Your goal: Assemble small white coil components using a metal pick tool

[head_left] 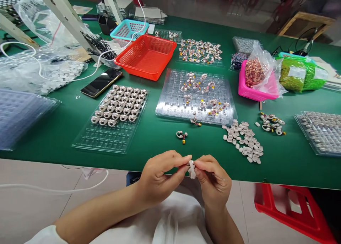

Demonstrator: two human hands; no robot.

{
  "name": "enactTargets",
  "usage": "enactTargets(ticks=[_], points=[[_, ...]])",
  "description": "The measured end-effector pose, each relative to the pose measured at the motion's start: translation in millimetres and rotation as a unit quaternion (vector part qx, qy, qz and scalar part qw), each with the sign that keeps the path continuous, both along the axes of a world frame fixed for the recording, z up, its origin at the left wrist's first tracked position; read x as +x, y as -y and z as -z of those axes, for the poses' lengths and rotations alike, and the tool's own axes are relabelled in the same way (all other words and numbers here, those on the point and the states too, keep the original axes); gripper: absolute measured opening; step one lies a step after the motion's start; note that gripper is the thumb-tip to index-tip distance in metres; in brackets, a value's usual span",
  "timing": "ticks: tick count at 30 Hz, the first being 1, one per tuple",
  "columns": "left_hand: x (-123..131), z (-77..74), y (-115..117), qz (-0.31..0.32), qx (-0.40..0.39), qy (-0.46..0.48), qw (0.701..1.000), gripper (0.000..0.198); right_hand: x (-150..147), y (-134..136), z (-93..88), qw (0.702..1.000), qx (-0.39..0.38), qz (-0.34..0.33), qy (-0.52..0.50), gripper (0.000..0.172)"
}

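My left hand (160,174) and my right hand (213,182) meet at the near edge of the green table (149,141), both pinched on one small white plastic part (191,168) held between the fingertips. A loose coil part with a yellow tip (182,135) lies on the table just beyond my hands. To the right of it sits a pile of small white caps (246,141). A clear tray (195,96) with scattered coil parts lies ahead. Left of it, another clear tray (113,128) carries rows of finished pale parts (119,105).
A red basket (146,55) and a teal basket (129,29) stand at the back. A phone (101,82) lies by a white cable. A pink bin (253,91) holds a bag of copper coils; green bags (301,75) sit beside it. A red stool (295,210) stands lower right.
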State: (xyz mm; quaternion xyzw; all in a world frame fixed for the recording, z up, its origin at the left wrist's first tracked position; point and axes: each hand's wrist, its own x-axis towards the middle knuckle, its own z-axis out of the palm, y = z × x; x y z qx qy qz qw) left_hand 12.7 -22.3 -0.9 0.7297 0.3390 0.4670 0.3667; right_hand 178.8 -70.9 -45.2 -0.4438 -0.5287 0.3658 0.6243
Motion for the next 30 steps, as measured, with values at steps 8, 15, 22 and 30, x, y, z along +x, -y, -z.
enactTargets(ticks=[8, 15, 22, 30], points=[[1.1, -2.2, 0.8, -0.005, -0.008, 0.016, 1.0, 0.035, 0.9, 4.0, -1.8, 1.0, 0.003, -0.003, 0.023, 0.03], [-1.5, 1.8, -0.2, 0.026, -0.014, 0.026, 0.999, 0.043, 1.5, 2.2, -4.2, 0.999, -0.025, -0.027, -0.028, 0.026], [-2.9, 6.4, 0.8, 0.029, -0.01, 0.012, 0.999, 0.044, 2.2, -0.2, -6.0, 0.997, -0.043, -0.051, -0.044, 0.029], [-2.3, 7.6, 0.8, 0.05, 0.008, 0.002, 0.999, 0.046, 3.2, 0.4, -5.1, 0.993, -0.077, -0.053, -0.076, 0.023]])
